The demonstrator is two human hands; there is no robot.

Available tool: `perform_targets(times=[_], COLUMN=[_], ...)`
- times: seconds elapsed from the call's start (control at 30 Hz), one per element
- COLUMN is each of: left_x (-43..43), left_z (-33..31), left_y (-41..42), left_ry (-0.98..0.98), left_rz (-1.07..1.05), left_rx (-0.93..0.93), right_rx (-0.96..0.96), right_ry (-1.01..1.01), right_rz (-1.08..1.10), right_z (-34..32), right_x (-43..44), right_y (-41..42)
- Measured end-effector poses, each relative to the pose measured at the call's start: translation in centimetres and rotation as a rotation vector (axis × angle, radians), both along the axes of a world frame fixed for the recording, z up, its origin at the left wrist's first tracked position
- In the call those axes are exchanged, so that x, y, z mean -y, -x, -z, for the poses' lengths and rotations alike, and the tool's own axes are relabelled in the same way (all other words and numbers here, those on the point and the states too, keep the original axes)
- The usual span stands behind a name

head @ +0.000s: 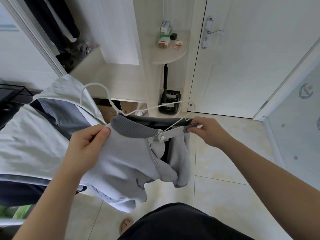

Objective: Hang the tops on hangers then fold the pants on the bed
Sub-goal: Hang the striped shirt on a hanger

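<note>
The head view looks down on a person standing on a pale tiled floor (220,172), holding a light grey zip-up top (124,163) with a darker ribbed collar (133,128) out in front of the body. The left hand (86,144) pinches the top's shoulder cloth between thumb and curled fingers, right beside the collar. The right hand (207,132) pinches a grey end by the outer arm of a white hanger (170,134); whether that end is cloth or hanger cannot be told. The hanger's arm passes under the collar, and its hook rises above the top, tilted left. Behind the left hand, another pale top (34,134) with a blue-grey panel lies spread out. Beyond stand a white door (242,66) and a corner shelf (173,57) carrying small items.
</note>
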State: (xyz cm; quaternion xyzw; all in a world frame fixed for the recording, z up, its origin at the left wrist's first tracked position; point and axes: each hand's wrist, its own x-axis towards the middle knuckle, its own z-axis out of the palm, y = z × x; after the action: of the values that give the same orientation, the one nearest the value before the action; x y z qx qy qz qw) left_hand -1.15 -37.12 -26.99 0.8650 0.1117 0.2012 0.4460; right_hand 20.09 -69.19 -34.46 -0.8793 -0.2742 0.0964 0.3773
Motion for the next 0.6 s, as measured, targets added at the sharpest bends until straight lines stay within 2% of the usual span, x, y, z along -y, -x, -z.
perform_targets(times=[0.17,0.4,0.5,0.6], left_x=[-1.2,-1.2,0.3,1.9], left_z=[-0.8,0.3,1.7,2.2], left_y=[-0.4,-1.3,-2.4,-3.3], left_ry=[-0.065,-0.265,-0.386,-0.375], left_rz=[0.056,0.165,0.17,0.166], left_rx=[-0.064,-0.36,-0.471,-0.401], right_rx=[0.025,0.079,0.121,0.196], right_ry=[-0.001,0.095,0.021,-0.109], right_rz=[0.028,0.022,-0.052,-0.262], right_z=[-1.5,-3.6,-6.9,-10.5], right_x=[-0.7,-1.4,-3.3,-6.5], right_y=[-0.9,-0.4,0.9,3.8])
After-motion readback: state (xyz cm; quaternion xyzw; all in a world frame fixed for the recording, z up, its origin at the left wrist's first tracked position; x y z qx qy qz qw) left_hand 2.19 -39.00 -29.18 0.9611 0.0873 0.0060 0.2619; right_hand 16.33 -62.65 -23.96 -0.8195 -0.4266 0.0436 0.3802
